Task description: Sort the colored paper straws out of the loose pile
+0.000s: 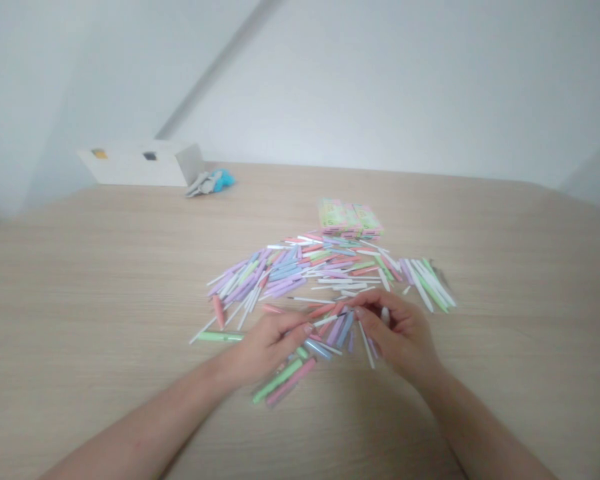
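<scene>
My left hand (275,340) is closed, thumb and forefinger pinching a slim white pen piece (326,321) with a dark tip pointing right. Close to that tip, my right hand (400,333) is closed in a pinch; what its fingertips hold is too blurred to make out. A white piece (385,315) shows by its curled fingers. Below and between the hands lie purple, blue and red pen parts. Green and pink tubes (291,383) rest beneath my left hand, and another green tube (220,337) lies left of it.
Beyond my hands spreads a pile of pastel pen parts (285,270), with a small group of white and green ones (433,283) at its right. Farther back are stacked colourful packets (350,217), a white box (140,167) and a grey-and-blue bundle (211,182) on the wooden table (105,280).
</scene>
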`<state>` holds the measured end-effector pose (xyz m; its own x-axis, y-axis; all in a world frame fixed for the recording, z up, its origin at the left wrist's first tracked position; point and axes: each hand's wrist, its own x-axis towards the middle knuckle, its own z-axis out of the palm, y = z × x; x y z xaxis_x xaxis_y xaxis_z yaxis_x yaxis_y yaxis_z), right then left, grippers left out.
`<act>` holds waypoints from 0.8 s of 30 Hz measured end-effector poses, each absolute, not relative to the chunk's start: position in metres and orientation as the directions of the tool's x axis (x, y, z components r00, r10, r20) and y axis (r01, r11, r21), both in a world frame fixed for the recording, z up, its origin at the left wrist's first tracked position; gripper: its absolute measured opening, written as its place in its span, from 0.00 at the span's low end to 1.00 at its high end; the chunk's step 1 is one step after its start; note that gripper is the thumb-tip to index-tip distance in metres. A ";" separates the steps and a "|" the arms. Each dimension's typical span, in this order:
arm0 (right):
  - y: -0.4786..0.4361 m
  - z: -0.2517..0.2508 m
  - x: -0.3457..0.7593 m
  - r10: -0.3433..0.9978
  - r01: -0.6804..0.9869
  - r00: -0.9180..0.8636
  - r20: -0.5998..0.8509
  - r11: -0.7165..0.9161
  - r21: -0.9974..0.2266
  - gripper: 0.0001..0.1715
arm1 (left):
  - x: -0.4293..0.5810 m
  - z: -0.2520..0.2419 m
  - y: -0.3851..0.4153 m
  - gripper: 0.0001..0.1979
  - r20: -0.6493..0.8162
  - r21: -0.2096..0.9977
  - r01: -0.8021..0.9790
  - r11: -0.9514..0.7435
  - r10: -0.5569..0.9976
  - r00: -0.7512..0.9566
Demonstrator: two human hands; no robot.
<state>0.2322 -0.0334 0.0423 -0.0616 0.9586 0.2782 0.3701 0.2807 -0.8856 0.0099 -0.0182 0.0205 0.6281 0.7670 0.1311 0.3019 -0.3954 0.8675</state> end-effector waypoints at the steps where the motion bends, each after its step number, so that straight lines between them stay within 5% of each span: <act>1: -0.033 0.042 0.233 0.955 0.374 -0.066 0.288 0.291 -0.881 0.07 | 0.010 0.020 -0.018 0.18 0.126 0.870 0.303 -0.390 0.769 0.626; 24: -0.033 0.042 0.230 0.958 0.377 -0.202 0.205 0.269 -0.886 0.05 | 0.009 0.015 -0.013 0.15 0.235 0.733 0.337 -0.590 0.685 0.690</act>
